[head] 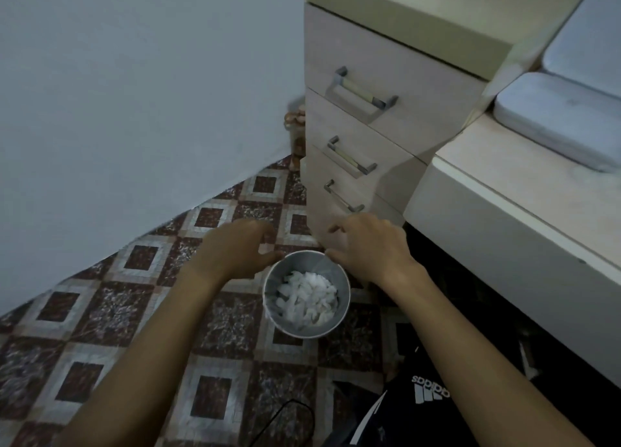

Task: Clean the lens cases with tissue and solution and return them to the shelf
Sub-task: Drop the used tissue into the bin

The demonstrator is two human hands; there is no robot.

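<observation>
A small grey metal bin [341,314] stands on the tiled floor, holding several crumpled white tissues [307,297]. My left hand [240,248] hovers over the floor just left of the bin's far rim, fingers loosely curled and holding nothing. My right hand [371,245] hangs above the bin's right rim, fingers relaxed and empty. No lens case or solution bottle is in view.
A pale drawer unit [369,127] with three handled drawers rises right behind the bin. A white desk [504,218] with white pads on top lies to the right. A brown ornament [297,134] stands in the corner by the grey wall. A dark cable [285,413] lies on the floor.
</observation>
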